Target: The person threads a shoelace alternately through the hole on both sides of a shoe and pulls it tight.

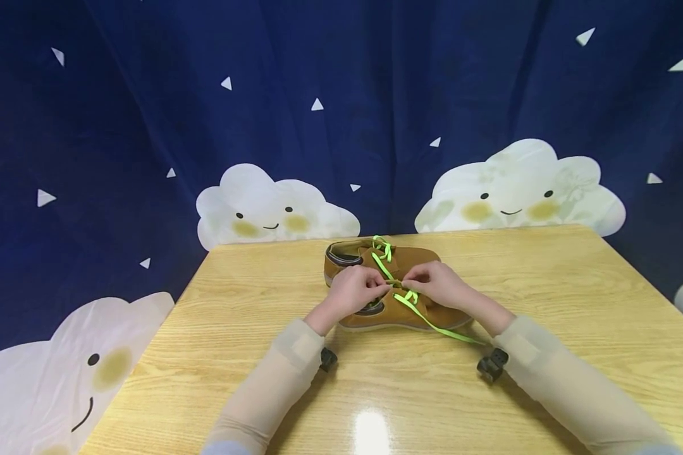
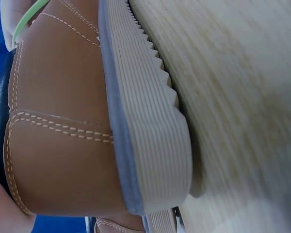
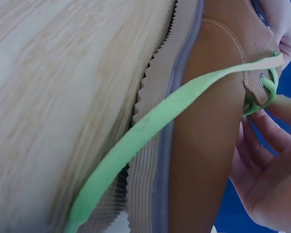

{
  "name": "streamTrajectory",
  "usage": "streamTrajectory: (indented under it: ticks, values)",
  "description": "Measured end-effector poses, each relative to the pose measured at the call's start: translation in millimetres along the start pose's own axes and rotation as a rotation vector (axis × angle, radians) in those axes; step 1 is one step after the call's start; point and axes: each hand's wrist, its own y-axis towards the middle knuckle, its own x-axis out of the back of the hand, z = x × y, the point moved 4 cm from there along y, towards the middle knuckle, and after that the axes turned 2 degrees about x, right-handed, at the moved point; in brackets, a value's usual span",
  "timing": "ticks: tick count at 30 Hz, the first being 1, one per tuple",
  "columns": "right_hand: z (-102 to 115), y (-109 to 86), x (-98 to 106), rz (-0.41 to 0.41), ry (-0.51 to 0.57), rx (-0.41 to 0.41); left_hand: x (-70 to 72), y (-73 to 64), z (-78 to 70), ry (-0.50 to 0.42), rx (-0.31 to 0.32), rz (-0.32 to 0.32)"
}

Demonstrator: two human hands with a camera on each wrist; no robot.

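Observation:
Two brown shoes with bright green laces stand side by side on the table, toes to the right. Both hands are over the nearer shoe, at its lacing. My left hand pinches one side of the shoe's tongue, thumb and index finger together. From the toe side, my right hand pinches the other side of it, its fingertips beside the eyelets in the right wrist view. One green lace hangs loose over the shoe's side onto the table; another loose lace runs back across the farther shoe.
The light wooden table extends around the shoes. Behind it hangs a dark blue curtain printed with white clouds and triangles. Small black devices sit at both wrists, the right one close to the end of the hanging lace.

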Motion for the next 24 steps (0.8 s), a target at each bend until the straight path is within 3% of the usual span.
streamTrajectory:
  ticks: [24]
  values:
    - [-12,17.9,-9,0.066,0.275,-0.207,-2.8,-1.2,0.8,0.010,-0.016,-0.024]
